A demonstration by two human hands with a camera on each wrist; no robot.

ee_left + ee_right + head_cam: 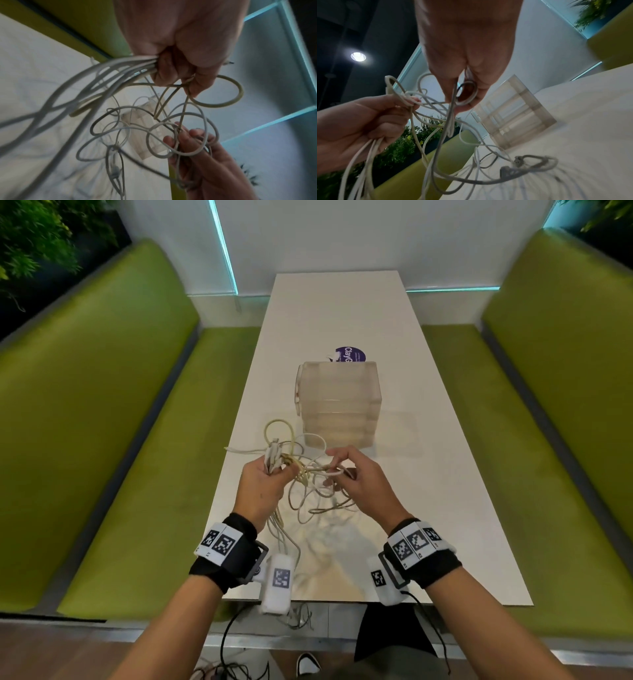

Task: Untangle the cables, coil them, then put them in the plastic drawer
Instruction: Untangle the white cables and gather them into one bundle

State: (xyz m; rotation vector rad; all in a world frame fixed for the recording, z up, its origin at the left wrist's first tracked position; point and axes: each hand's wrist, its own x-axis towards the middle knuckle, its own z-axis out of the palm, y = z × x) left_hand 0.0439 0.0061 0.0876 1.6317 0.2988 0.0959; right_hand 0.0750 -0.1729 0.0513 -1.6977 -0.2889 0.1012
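White table (445, 474): "Clay" sticker (351, 354); both hands (262, 484) (359, 477) grip tangled cables (308, 491).

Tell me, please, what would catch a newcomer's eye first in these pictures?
First, the tangle of pale cables held up over the near end of the white table: the left hand grips a bunch of strands, the right hand pinches a small loop. Behind them the translucent plastic drawer stands mid-table, flanked by bright green benches.
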